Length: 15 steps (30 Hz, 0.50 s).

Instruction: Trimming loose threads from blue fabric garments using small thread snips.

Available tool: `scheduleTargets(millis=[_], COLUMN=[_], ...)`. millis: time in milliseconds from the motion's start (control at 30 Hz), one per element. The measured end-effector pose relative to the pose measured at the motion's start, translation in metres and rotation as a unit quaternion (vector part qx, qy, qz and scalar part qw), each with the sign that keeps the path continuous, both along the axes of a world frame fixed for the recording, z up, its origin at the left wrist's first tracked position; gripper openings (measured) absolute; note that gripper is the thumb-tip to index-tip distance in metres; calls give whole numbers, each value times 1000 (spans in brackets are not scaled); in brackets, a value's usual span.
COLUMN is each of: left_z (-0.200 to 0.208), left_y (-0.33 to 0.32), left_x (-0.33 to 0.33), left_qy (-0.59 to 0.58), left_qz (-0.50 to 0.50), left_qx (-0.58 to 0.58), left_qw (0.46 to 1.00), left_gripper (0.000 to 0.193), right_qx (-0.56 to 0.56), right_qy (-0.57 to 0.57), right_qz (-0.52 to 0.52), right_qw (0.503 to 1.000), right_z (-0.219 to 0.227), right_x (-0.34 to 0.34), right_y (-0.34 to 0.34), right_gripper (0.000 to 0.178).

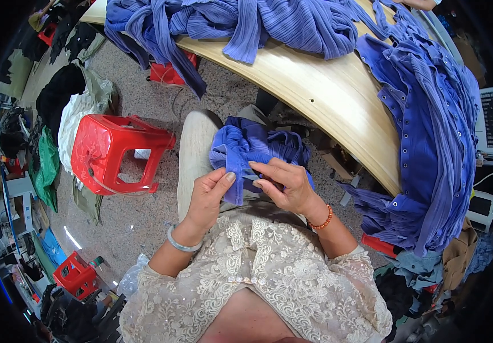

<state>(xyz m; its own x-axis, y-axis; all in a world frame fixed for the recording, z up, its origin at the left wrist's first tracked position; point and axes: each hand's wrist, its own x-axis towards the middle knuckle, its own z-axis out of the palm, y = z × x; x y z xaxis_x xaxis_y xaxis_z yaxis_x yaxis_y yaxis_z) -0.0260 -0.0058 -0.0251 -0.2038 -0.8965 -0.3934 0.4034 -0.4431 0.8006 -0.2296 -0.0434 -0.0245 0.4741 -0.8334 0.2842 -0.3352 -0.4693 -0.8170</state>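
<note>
A purple-blue ribbed garment [246,143] lies bunched over my lap. My left hand [207,195] pinches the edge of its flat band between thumb and fingers. Close by on the right, my right hand [287,182] is closed around what look like small thread snips [250,176]. Their pale, pointed tips reach toward the band, and the dark grip is mostly hidden in my fingers. Whether the tips touch the cloth, I cannot tell.
A pale wooden table [315,103] curves ahead and to the right, heaped with purple garments [309,26]. More garments with metal eyelets [405,134] hang over its right end. At left stands a red plastic stool [95,151], beside white cloth [72,123] and a green bag [45,168].
</note>
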Motion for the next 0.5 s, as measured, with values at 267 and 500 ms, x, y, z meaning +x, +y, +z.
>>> scheduleTargets(millis=[267,500], left_z=[-2,-5], left_y=[1,1], left_x=[0,0], left_qy=[-12,-13], left_qz=[-2,9], left_qx=[-2,-2], left_qw=[1000,1000], left_gripper=[23,22], right_qx=[64,-34], right_qy=[-23,14], right_qz=[7,9], right_qw=[998,999], right_z=[-3,-2], right_x=[3,1], right_y=[-1,3], right_gripper=[31,27])
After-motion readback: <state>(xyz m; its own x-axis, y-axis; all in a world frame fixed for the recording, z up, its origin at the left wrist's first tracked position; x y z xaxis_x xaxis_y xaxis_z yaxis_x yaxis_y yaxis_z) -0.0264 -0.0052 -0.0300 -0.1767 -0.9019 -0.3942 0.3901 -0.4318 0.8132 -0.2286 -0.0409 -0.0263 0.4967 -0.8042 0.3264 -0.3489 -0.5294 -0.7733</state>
